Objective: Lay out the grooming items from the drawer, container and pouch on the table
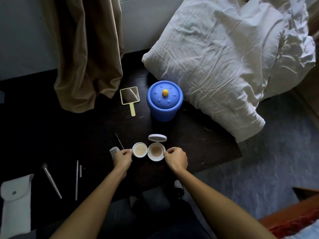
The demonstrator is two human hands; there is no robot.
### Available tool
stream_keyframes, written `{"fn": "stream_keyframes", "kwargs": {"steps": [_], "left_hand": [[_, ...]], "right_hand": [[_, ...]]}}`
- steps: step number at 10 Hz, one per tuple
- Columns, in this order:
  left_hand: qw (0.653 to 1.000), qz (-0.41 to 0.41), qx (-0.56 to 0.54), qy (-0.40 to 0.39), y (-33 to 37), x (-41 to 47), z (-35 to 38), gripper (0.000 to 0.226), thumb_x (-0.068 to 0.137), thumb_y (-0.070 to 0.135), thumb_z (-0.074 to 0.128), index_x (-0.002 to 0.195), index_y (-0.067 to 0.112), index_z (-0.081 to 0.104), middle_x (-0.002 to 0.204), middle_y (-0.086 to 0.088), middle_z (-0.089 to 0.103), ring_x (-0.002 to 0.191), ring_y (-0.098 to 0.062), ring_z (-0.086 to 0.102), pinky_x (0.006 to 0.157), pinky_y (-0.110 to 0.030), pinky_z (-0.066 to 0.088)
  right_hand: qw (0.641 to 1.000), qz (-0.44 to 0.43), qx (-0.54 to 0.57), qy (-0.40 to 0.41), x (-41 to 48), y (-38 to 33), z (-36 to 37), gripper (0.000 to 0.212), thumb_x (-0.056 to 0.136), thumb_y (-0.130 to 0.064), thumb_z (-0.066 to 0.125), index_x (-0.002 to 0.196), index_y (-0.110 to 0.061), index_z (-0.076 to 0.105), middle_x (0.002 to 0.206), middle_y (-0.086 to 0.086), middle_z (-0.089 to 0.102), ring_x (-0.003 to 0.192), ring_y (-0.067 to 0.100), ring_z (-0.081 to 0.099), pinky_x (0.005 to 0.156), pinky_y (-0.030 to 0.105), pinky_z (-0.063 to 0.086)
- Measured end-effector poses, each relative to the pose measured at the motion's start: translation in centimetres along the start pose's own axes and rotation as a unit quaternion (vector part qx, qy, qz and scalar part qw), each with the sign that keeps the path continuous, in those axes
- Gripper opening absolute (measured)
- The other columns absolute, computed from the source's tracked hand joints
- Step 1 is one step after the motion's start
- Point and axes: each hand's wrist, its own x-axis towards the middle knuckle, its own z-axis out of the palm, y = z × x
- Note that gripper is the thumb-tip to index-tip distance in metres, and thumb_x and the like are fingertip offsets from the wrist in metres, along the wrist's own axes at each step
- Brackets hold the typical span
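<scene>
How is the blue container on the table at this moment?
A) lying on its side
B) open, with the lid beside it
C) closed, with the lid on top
C: the lid with the yellow knob sits on the upright blue container.

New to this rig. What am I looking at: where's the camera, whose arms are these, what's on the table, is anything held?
There is no machine here. A person works bare-handed, and the single picture comes from a wide camera worn on their head, looking down. The left hand and right hand each keep a pinching grip on one side of an open compact that sits on the dark table. Also lying there are a comb, a hand mirror, a blue lidded container, a brush and a white pouch. A pillow overlaps the table's far right.
</scene>
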Motion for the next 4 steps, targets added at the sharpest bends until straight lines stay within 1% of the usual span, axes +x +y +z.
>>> {"fn": "stream_keyframes", "kwargs": {"steps": [1,2,3,4], "left_hand": [[1.000,-0.004,-0.008,-0.023,0.1,0.0,-0.3,0.011,0.093,0.020,0.054,0.090,0.016,0.064,0.069,-0.002,0.057,0.057,-0.012,0.049,0.050,-0.024,0.040],[1.000,0.003,-0.011,-0.028,0.3,-0.3,-0.7,0.010,0.092,0.020,0.055,0.090,0.016,0.064,0.075,-0.002,0.060,0.058,-0.012,0.050,0.050,-0.024,0.040],[0.999,0.022,-0.017,-0.022,0.6,-1.0,-1.1,0.017,0.093,0.021,0.053,0.079,0.020,0.061,0.076,-0.001,0.061,0.057,-0.013,0.051,0.050,-0.025,0.041],[0.999,0.042,-0.028,-0.018,0.9,-2.0,-1.5,0.015,0.092,0.022,0.052,0.080,0.020,0.062,0.078,-0.002,0.063,0.059,-0.013,0.054,0.056,-0.027,0.046]], "right_hand": [[1.000,-0.004,-0.006,0.001,0.2,-0.2,0.0,0.008,0.085,-0.030,0.062,0.085,-0.027,0.070,0.086,-0.008,0.069,0.085,0.014,0.064,0.077,0.032,0.052],[1.000,-0.006,-0.008,0.001,0.0,-0.2,0.0,0.008,0.085,-0.029,0.062,0.085,-0.027,0.070,0.087,-0.008,0.069,0.085,0.015,0.064,0.077,0.033,0.053],[1.000,-0.019,-0.001,0.011,-0.5,-0.3,-0.1,0.012,0.087,-0.030,0.059,0.090,-0.027,0.070,0.088,-0.007,0.069,0.084,0.014,0.063,0.074,0.031,0.051],[0.997,-0.065,0.019,0.032,-1.6,-1.1,-0.5,0.015,0.089,-0.033,0.058,0.094,-0.025,0.070,0.088,-0.008,0.069,0.080,0.012,0.062,0.069,0.027,0.045]]}}
